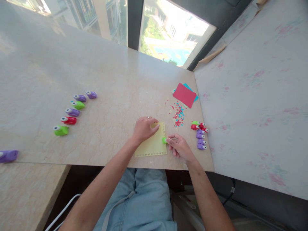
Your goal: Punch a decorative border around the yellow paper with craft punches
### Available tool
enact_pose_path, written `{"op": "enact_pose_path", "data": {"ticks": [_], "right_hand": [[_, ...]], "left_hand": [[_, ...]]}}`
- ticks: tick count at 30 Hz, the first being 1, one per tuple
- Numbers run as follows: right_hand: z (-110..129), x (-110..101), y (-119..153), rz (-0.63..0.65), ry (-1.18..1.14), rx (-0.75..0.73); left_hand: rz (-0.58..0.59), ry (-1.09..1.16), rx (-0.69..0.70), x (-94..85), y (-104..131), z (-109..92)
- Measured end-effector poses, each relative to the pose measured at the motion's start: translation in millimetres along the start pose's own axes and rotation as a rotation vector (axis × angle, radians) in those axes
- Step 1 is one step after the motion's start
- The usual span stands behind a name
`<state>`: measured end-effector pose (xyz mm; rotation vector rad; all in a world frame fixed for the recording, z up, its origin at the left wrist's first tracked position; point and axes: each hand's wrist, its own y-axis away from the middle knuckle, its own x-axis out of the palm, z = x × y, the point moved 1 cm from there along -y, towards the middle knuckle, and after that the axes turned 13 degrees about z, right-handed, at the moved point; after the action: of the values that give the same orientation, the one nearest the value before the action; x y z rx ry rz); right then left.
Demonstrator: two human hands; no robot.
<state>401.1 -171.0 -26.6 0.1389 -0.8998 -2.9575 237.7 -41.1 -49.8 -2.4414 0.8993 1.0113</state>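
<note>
A pale yellow sheet [150, 146] lies near the counter's front edge, with small punched shapes along its right and bottom edges. My left hand [145, 129] rests on the sheet's upper part, fingers bent and thumb apart from the index finger, nothing held between them. My right hand [177, 146] is at the sheet's right edge, thumb and fingers closed on a small green punch [164, 140]. The punch sits over that edge; its far side is partly hidden by my fingers.
Red, blue and pale paper bits [178, 115] lie beyond my right hand, below stacked red and blue cards [184, 95]. Several punches [201, 135] stand by the right wall. More punches [72, 112] line the left, with a purple one [8, 156] at far left.
</note>
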Motion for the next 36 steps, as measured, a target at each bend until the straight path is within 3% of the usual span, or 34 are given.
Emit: {"op": "enact_pose_path", "data": {"ticks": [11,22,31,36], "right_hand": [[-3,1,5,-0.074,-0.047,-0.076],[-21,8,6,-0.186,0.154,-0.219],[-24,3,14,-0.203,0.136,-0.182],[-33,-4,20,-0.302,0.110,-0.205]], "left_hand": [[0.010,0.000,-0.006,-0.5,1,0],[0.007,0.002,0.006,0.1,1,1],[-0.003,0.004,0.012,-0.3,2,1],[0.005,0.003,0.010,-1.2,2,0]]}}
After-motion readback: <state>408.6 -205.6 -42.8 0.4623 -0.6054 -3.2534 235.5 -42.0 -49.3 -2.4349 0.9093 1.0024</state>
